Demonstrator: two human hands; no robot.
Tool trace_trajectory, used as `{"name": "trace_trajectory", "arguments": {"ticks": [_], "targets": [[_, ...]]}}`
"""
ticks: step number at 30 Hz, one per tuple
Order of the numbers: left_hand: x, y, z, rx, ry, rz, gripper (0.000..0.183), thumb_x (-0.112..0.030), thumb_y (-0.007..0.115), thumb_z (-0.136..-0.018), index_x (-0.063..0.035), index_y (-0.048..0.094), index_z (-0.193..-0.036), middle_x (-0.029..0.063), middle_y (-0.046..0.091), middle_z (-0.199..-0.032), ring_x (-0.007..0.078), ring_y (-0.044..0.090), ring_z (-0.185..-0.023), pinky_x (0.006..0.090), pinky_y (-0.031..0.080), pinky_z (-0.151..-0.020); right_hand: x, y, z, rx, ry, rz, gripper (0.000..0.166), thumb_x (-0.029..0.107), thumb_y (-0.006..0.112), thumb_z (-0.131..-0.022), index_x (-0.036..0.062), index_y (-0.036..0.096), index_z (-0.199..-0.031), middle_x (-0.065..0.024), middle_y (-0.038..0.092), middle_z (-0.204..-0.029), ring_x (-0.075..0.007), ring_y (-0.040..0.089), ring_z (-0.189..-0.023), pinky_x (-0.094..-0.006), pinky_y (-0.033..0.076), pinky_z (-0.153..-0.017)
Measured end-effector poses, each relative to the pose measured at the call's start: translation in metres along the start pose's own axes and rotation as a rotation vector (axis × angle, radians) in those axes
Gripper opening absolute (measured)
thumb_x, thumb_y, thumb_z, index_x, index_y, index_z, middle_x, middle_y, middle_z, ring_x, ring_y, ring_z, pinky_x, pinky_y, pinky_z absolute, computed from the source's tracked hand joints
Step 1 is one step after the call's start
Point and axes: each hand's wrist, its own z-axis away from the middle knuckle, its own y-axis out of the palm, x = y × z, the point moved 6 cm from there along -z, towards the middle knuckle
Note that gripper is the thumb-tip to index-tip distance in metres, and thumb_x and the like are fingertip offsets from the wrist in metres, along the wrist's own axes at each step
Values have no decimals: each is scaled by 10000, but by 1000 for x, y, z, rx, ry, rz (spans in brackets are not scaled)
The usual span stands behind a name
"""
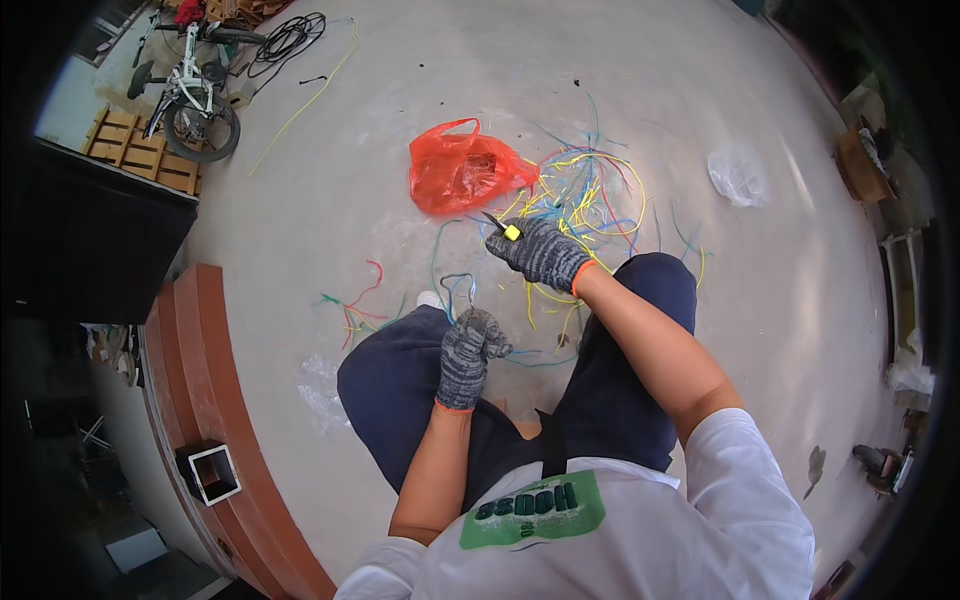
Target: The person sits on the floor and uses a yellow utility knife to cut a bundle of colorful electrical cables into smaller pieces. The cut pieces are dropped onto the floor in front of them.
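My left hand (470, 354), in a grey knitted glove with an orange cuff, pinches a thin blue wire (472, 287) in front of my left knee. The wire loops up above the fingertips, and a blue end sticks out to the right. Farther forward, my right hand (536, 251), gloved alike, grips a utility knife (511, 232) with a yellow part showing and a dark blade pointing up and left. Most of its handle is hidden in the fist. Just beyond that hand lies a tangled heap of yellow, blue, red and green wires (592, 191).
A red plastic bag (457, 169) rests beside the heap. Loose wire pieces (352, 307) lie left of my knee. Clear plastic bags (739, 176) are on the concrete floor. A white bicycle (191, 82), a wooden pallet (139, 150) and a coiled black cable (292, 37) stand far left.
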Motion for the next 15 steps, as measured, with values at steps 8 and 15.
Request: {"name": "trace_trajectory", "arguments": {"ticks": [8,15], "targets": [[3,5,-1,94,-56,-308,210,-149,425,-897,22,514,-982,71,591,-851,120,562,-748,266,477,-677,11,34,22,314,149,-764,219,249,600,-773,34,608,-814,-57,582,-637,-99,452,-424,-249,373,-403],[-2,5,-8,12,-186,-153,275,-206,483,-882,14,496,-1048,5,509,-659,92,480,-565,230,408,-504,4,26,22,95,149,-610,182,211,580,-776,45,567,-850,-75,594,-678,-155,524,-492,-294,415,-460]]}}
